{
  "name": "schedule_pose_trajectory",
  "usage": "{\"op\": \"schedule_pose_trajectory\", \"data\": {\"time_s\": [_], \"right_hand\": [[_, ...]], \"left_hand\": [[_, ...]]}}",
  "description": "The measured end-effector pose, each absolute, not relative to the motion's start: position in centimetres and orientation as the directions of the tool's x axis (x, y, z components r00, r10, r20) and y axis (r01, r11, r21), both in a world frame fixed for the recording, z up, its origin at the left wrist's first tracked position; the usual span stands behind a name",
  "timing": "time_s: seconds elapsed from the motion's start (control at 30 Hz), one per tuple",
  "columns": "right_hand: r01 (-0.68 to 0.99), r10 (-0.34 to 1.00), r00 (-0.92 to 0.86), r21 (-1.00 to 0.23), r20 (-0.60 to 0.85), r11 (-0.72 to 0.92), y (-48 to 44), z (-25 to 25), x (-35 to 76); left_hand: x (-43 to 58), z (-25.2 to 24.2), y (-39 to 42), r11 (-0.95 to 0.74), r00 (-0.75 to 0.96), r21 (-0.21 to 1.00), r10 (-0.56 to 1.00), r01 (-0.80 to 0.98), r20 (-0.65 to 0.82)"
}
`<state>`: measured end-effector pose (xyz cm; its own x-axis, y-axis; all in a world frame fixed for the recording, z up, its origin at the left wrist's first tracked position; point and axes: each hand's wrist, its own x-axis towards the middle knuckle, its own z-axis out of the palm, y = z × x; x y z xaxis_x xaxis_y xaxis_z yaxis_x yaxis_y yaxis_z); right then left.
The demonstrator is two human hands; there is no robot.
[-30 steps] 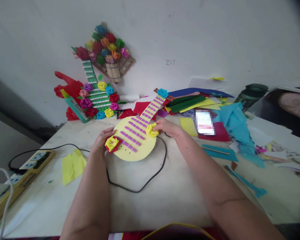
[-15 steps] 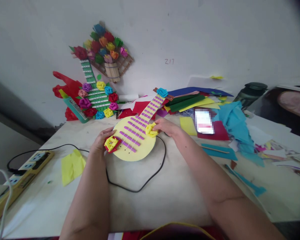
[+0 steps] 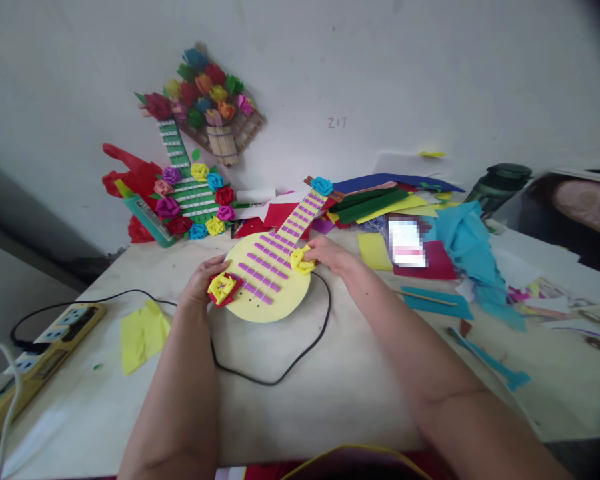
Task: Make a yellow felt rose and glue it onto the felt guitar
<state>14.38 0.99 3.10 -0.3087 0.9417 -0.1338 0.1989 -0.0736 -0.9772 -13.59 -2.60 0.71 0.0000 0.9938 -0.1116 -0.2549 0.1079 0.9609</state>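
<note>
The yellow crumpled-paper rose (image 3: 303, 261) could shift or crumple if the right hand (image 3: 327, 255) pressed unevenly, and the pale-yellow, round-bodied card guitar with purple strips (image 3: 265, 277) might catch the thin black cable (image 3: 300, 365) beside it. The guitar sits between both hands over the whitish desk (image 3: 280, 420), neck angled away. The right fingers pinch the rose; the left hand (image 3: 200, 280) curls at the opposite edge, its fingers too hidden to tell their grip.
</note>
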Motion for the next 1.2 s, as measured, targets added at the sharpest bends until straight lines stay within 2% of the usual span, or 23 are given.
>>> {"op": "schedule_pose_trajectory", "data": {"time_s": [0.47, 0.93, 1.2], "right_hand": [[0.151, 0.945, -0.310, -0.987, -0.099, -0.054, 1.1, 2.6, 14.2], [0.070, 0.944, -0.306, -0.992, -0.122, -0.106, 1.4, 2.3, 14.2], [0.060, 0.894, -0.393, -0.977, -0.213, -0.207, 1.7, 2.5, 15.1]], "left_hand": [[-13.4, 0.8, -2.6, 0.096, -0.023, 0.963, 0.994, -0.254, -0.106], [-13.4, 0.7, -2.6, 0.108, -0.029, 0.961, 0.992, -0.256, -0.119], [-13.6, 0.4, -2.4, 0.111, -0.029, 0.962, 0.992, -0.250, -0.122]]}}
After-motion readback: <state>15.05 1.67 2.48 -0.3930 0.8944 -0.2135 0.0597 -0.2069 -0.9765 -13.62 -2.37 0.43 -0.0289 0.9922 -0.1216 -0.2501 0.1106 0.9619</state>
